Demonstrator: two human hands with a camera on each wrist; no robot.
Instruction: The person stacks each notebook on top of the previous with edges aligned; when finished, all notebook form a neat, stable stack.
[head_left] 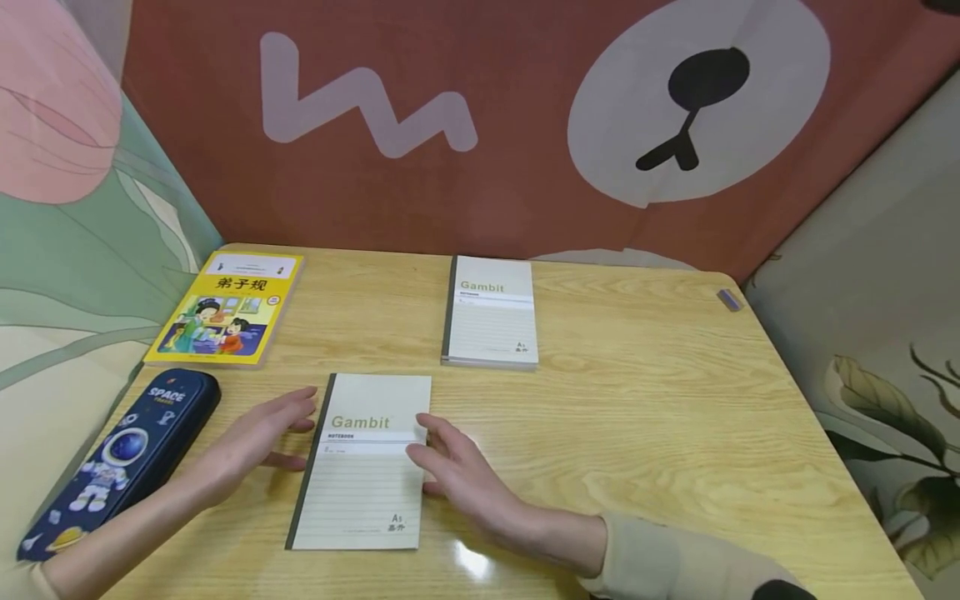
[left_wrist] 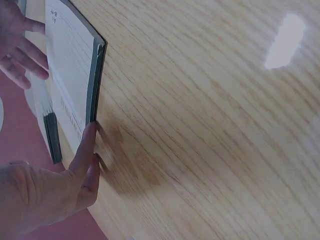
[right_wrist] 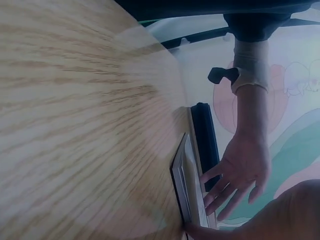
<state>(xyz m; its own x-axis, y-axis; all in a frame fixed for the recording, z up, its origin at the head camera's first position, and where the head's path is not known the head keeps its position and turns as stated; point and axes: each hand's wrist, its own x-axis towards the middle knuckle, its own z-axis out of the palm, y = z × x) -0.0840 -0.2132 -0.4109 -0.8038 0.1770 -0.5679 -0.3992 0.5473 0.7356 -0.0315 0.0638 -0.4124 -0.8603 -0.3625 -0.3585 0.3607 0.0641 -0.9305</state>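
A white Gambit notebook [head_left: 367, 467] with a dark spine lies flat on the wooden table in front of me. My left hand [head_left: 258, 442] is beside its spine, thumb and fingers extended and spread. On the opposite side, my right hand [head_left: 472, 483] has its fingers at the right edge, overlapping the cover in the head view. Seen from the left wrist, the notebook [left_wrist: 75, 60] looks thick, with left fingertips right at its spine. Across it, in the right wrist view, the left hand [right_wrist: 245, 162] shows its palm and straight fingers.
Behind, a stack of similar notebooks [head_left: 491, 325] stands near the table's back edge. To the left are a yellow picture book [head_left: 225, 312] and a dark blue space-themed pencil case [head_left: 123, 458], close to my left forearm. A small eraser-like block [head_left: 729, 300] sits at the far right corner.
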